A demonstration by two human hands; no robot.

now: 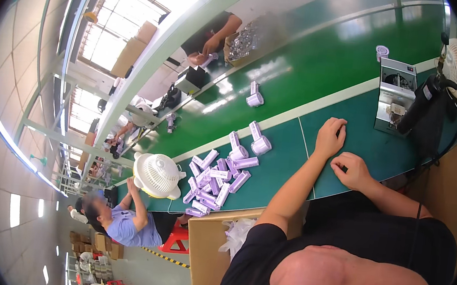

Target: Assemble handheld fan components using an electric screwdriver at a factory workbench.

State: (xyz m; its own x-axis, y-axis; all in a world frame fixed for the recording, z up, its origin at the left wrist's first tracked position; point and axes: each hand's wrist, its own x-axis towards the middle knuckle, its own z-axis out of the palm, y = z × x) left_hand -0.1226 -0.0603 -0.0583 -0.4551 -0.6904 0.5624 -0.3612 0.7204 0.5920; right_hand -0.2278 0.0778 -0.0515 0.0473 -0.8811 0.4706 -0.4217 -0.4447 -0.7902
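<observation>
My left hand (330, 137) rests on the green bench top with its fingers loosely bent and a gap beside the thumb. Nothing shows in it. Close beside it, nearer my body, my right hand (352, 171) lies with its fingers curled in, and nothing is seen in it either. To the left, a pile of light purple handle-shaped parts (218, 174) covers the bench. Two purple pieces with round heads, one of them a round-headed piece (261, 141), lie at its far side. Right of my hands stands a grey metal box-shaped machine (396, 96), with a black cylindrical corded tool (419, 101) against it.
Beyond a pale rail runs a green belt (315, 62) carrying a purple round-headed piece (255, 95) and a purple round part (382, 52). White fans (157, 175) stand at both ends. A cardboard box (208, 252) is by my left arm. Other people work across the belt and farther left.
</observation>
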